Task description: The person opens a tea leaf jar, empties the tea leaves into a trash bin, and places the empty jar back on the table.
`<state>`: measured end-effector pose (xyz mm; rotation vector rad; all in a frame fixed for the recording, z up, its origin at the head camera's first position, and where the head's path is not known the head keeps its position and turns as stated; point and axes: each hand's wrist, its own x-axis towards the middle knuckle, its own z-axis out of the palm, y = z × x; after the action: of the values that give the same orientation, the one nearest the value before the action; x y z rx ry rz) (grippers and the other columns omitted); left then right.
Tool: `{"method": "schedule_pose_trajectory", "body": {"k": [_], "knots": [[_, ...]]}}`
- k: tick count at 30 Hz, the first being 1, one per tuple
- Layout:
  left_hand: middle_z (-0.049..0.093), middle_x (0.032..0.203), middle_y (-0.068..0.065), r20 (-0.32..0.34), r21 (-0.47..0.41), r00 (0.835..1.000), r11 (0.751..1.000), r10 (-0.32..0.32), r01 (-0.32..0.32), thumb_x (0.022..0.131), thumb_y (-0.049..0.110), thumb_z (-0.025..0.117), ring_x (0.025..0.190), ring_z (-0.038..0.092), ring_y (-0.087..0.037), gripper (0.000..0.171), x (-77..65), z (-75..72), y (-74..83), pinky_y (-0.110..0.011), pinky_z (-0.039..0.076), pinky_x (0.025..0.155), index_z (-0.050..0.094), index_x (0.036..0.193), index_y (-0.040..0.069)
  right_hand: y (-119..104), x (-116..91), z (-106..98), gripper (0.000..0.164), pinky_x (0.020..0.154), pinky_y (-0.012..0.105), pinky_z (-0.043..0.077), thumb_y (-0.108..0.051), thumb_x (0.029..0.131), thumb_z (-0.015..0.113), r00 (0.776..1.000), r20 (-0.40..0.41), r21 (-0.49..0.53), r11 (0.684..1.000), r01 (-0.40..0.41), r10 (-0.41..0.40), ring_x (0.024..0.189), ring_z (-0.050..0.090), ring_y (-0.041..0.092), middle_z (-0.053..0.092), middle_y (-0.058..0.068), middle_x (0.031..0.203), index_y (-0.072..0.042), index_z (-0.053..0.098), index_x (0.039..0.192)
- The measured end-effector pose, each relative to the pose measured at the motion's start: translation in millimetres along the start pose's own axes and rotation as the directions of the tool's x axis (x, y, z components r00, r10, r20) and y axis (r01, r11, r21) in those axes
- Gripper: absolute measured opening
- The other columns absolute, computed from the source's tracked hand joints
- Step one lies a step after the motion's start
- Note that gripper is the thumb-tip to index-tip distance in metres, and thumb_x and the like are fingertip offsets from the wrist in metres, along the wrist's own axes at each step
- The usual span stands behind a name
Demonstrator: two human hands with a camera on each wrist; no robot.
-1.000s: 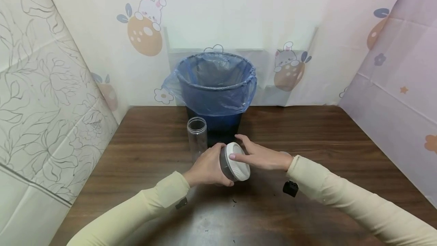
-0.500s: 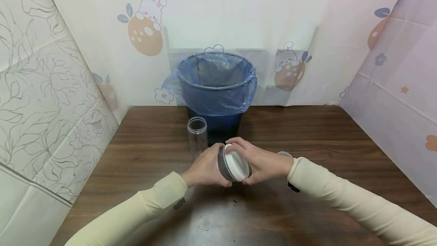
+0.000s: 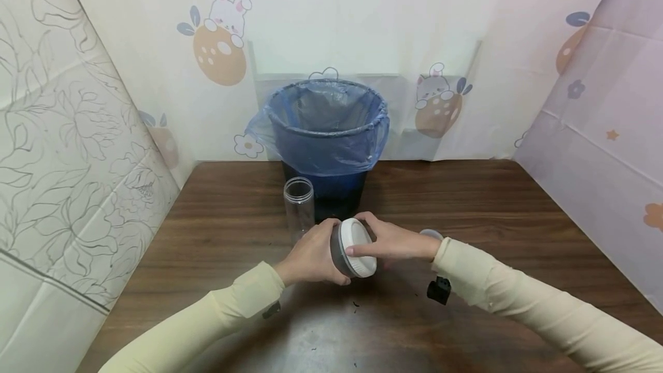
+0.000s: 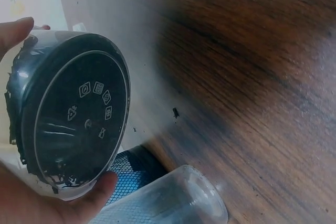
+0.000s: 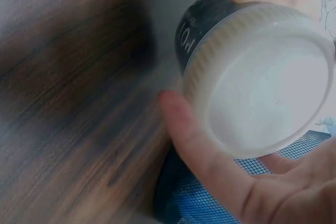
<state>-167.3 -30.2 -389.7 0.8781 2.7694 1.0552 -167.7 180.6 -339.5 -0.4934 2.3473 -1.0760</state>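
Tilted over the middle of the table, a round dark jar point(image 3: 339, 249) carries a ribbed white lid point(image 3: 361, 246). My left hand point(image 3: 311, 255) grips the jar's body, its thumb on the near side. The left wrist view shows the jar's dark base point(image 4: 79, 114), with small printed symbols and ragged dark edges beside it. My right hand point(image 3: 396, 242) holds the lid, with the thumb across its face and fingers round the far rim. From the right wrist view, a fingertip point(image 5: 176, 106) lies at the lid's edge, and pale lettering shows on the jar's dark side.
An uncapped clear bottle point(image 3: 299, 206) stands just beyond my left hand. Behind it is a dark mesh bin point(image 3: 352, 186) with a blue liner point(image 3: 331, 151). A small clear round item point(image 3: 431, 233) sits behind my right wrist. Dark specks point(image 3: 355, 304) lie on the table point(image 3: 233, 229).
The right hand closed round the lid with its thumb at the near side, then turned so that its thumb lies across the lid's face again. The left hand and jar have barely shifted.
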Motion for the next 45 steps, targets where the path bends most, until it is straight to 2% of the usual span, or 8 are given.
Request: {"method": "schedule_pose_trajectory", "body": {"k": [4, 8, 11, 14, 22, 25, 31, 45], "knots": [[0.053, 0.117, -0.005, 0.004, -0.016, 1.0, 1.0, 0.008, -0.007, 0.053, 0.034, 0.092, 0.1, 0.052, -0.018, 0.099, -1.6, -0.9, -0.4, -0.035, 0.048, 0.085, 0.042, 0.133, 0.005, 3.2, 0.2, -1.0, 0.081, 0.081, 0.045, 0.049, -0.033, 0.078, 0.078, 0.966, 0.001, -0.126, 0.958, 0.258, -0.26, 0.106, 0.049, 0.027, 0.043, 0.012, 0.127, -0.01, 0.03, 0.139], [0.052, 0.119, -0.004, 0.022, -0.052, 1.0, 0.999, -0.016, 0.017, 0.054, 0.033, 0.091, 0.102, 0.051, -0.019, 0.098, -3.6, -3.0, -0.5, -0.036, 0.048, 0.086, 0.04, 0.134, 0.007, 6.9, 0.0, -2.3, 0.085, 0.085, 0.042, 0.048, -0.025, 0.069, 0.083, 0.874, 0.035, -0.289, 0.832, 0.473, -0.485, 0.11, 0.045, 0.021, 0.038, 0.004, 0.129, -0.013, 0.032, 0.137], [0.052, 0.12, -0.004, 0.024, -0.062, 0.999, 0.998, -0.024, 0.025, 0.055, 0.033, 0.091, 0.103, 0.052, -0.019, 0.098, -4.2, -4.2, -0.5, -0.037, 0.048, 0.086, 0.04, 0.134, 0.007, 9.7, 1.0, -2.9, 0.088, 0.086, 0.038, 0.047, -0.021, 0.065, 0.084, 0.819, 0.055, -0.358, 0.754, 0.55, -0.571, 0.112, 0.044, 0.019, 0.035, 0.001, 0.131, -0.015, 0.033, 0.136], [0.053, 0.12, -0.005, 0.014, -0.062, 1.0, 0.998, -0.02, 0.021, 0.054, 0.033, 0.091, 0.103, 0.052, -0.019, 0.099, -4.5, -4.7, -0.6, -0.037, 0.047, 0.087, 0.04, 0.134, 0.007, 9.7, 0.1, -4.6, 0.09, 0.086, 0.038, 0.047, -0.017, 0.063, 0.084, 0.8, 0.055, -0.359, 0.736, 0.574, -0.597, 0.113, 0.043, 0.018, 0.035, 0.001, 0.132, -0.015, 0.034, 0.137], [0.054, 0.119, -0.006, -0.025, -0.094, 1.0, 0.996, -0.014, 0.011, 0.052, 0.03, 0.093, 0.102, 0.053, -0.021, 0.1, -7.8, -6.7, -2.0, -0.039, 0.047, 0.086, 0.041, 0.134, 0.005, 2.0, -9.0, -23.5, 0.087, 0.082, 0.036, 0.051, -0.014, 0.068, 0.084, 0.867, 0.014, -0.275, 0.831, 0.483, -0.499, 0.112, 0.042, 0.023, 0.034, 0.004, 0.134, -0.016, 0.035, 0.14], [0.054, 0.119, -0.007, -0.031, -0.093, 1.0, 0.996, -0.005, 0.002, 0.052, 0.03, 0.093, 0.103, 0.053, -0.022, 0.1, -9.3, -7.3, -1.9, -0.039, 0.047, 0.086, 0.041, 0.134, 0.005, 14.0, -3.2, -35.7, 0.09, 0.08, 0.035, 0.05, -0.02, 0.068, 0.084, 0.881, -0.01, -0.312, 0.839, 0.447, -0.473, 0.109, 0.042, 0.021, 0.034, 0.002, 0.135, -0.022, 0.035, 0.143], [0.055, 0.118, -0.006, -0.044, -0.104, 0.999, 0.994, 0.016, -0.02, 0.052, 0.029, 0.093, 0.103, 0.053, -0.021, 0.098, -10.6, -7.8, -0.8, -0.04, 0.047, 0.086, 0.043, 0.133, 0.005, 19.7, 1.7, -58.1, 0.09, 0.078, 0.043, 0.046, -0.022, 0.067, 0.084, 0.892, -0.038, -0.41, 0.821, 0.397, -0.45, 0.106, 0.043, 0.028, 0.037, 0.012, 0.133, -0.016, 0.038, 0.144], [0.056, 0.117, -0.004, -0.048, -0.084, 0.997, 0.995, 0.054, -0.058, 0.049, 0.033, 0.093, 0.102, 0.053, -0.018, 0.099, -15.4, -9.0, -0.2, -0.037, 0.048, 0.086, 0.044, 0.13, 0.005, 53.7, 32.4, -81.9, 0.087, 0.081, 0.051, 0.04, -0.027, 0.066, 0.084, 0.957, -0.049, -0.584, 0.786, 0.205, -0.286, 0.103, 0.04, 0.041, 0.041, 0.024, 0.127, -0.009, 0.045, 0.141]]}}
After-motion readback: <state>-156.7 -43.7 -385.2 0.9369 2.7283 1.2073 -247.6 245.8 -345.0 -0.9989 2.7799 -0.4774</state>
